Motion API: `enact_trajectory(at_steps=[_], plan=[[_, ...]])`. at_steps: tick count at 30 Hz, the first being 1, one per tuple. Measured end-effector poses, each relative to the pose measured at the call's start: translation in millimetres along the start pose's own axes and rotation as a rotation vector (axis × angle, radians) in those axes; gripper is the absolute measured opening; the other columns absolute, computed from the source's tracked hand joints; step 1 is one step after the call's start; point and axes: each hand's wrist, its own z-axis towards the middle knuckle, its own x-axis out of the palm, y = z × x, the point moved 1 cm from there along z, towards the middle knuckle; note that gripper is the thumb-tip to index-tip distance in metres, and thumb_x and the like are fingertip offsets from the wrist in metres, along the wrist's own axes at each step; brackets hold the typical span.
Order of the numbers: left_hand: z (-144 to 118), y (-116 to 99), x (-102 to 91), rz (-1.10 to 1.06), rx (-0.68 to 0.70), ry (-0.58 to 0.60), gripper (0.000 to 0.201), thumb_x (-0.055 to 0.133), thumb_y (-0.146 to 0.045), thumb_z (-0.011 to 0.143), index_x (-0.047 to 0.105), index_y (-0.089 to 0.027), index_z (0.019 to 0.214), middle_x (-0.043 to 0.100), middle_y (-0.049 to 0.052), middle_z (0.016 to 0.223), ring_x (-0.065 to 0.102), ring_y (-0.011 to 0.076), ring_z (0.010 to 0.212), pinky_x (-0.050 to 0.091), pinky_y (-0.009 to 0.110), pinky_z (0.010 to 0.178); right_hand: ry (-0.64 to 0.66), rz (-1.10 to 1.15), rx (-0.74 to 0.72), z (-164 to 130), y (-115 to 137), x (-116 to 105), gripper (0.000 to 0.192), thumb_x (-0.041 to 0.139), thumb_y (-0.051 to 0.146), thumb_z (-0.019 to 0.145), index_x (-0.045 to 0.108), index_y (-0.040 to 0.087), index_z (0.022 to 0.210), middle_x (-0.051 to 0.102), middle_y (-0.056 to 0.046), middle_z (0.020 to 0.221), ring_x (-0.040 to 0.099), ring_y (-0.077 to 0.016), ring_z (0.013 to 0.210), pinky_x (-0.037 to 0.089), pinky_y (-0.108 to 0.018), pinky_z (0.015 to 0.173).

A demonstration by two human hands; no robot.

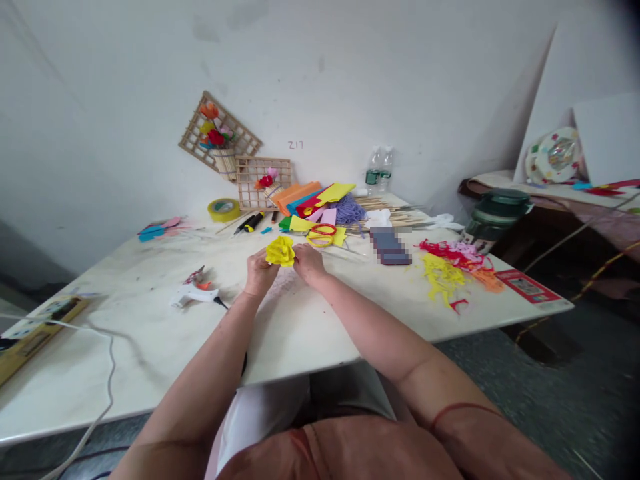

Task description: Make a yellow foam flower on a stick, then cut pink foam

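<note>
A yellow paper flower [281,251] with ruffled petals is held up over the middle of the table. My left hand [261,273] is closed around its lower left side; any stem is hidden by the fingers. On the other side, my right hand [309,262] has its fingers bent in at the petals' right edge, pinching the flower. Just beyond the hands lie red-and-yellow scissors [323,235] on yellow paper. To the left of my left hand rests a white glue gun [195,295].
Coloured sheets [313,199], yellow tape [223,210] and wooden sticks [395,213] lie toward the wall. Flower-decorated lattices [263,200] lean there. At right are a phone [391,247], shredded paper [444,275] and a green jar [495,217]; a power strip [43,327] sits at left.
</note>
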Motion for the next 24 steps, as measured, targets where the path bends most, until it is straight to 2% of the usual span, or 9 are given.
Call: enact_trajectory(at_steps=[5,9,17,21,24], plan=[[3,-6,-1.7,-0.022,0.182,-0.038,0.019,0.055,-0.017,0.068,0.052,-0.017,0.050,0.057,0.000,0.052,0.052,0.0094,0.049,0.038,0.019,0.048,0.043,-0.035,0.035,0,1,1,0.027,0.040,0.027,0.088,0.065,0.021,0.096,0.065,-0.006,0.092,0.055,-0.0201,0.094,0.042,-0.027,0.070],[3,-6,-0.5,-0.006,0.211,-0.031,0.014,0.056,-0.017,0.070,0.057,-0.017,0.056,0.058,0.000,0.055,0.052,0.0095,0.050,0.037,0.019,0.049,0.069,-0.058,0.052,1,1,5,0.027,0.041,0.026,0.087,0.065,0.018,0.094,0.065,-0.009,0.095,0.055,-0.0206,0.098,0.043,-0.028,0.073],[2,8,3.3,0.098,0.048,-0.006,0.016,0.056,-0.021,0.070,0.055,-0.017,0.054,0.056,0.001,0.056,0.049,0.0106,0.052,0.036,0.021,0.052,-0.021,-0.038,0.064,0,-2,7,0.023,0.047,0.029,0.085,0.062,0.016,0.096,0.063,-0.009,0.099,0.054,-0.0212,0.097,0.042,-0.030,0.080],[1,14,1.6,0.128,-0.038,-0.011,0.013,0.057,-0.022,0.069,0.057,-0.017,0.057,0.056,0.001,0.056,0.048,0.0107,0.052,0.035,0.022,0.053,-0.073,-0.011,0.134,-3,2,3,0.021,0.050,0.035,0.084,0.060,0.016,0.089,0.063,-0.007,0.089,0.056,-0.0189,0.088,0.041,-0.027,0.074],[1,17,0.6,0.138,-0.078,-0.029,0.014,0.058,-0.025,0.070,0.059,-0.017,0.058,0.058,0.002,0.058,0.049,0.0115,0.053,0.035,0.022,0.053,-0.070,-0.015,0.130,-5,5,3,0.021,0.053,0.036,0.082,0.062,0.017,0.086,0.065,-0.006,0.085,0.058,-0.0178,0.082,0.039,-0.026,0.070]])
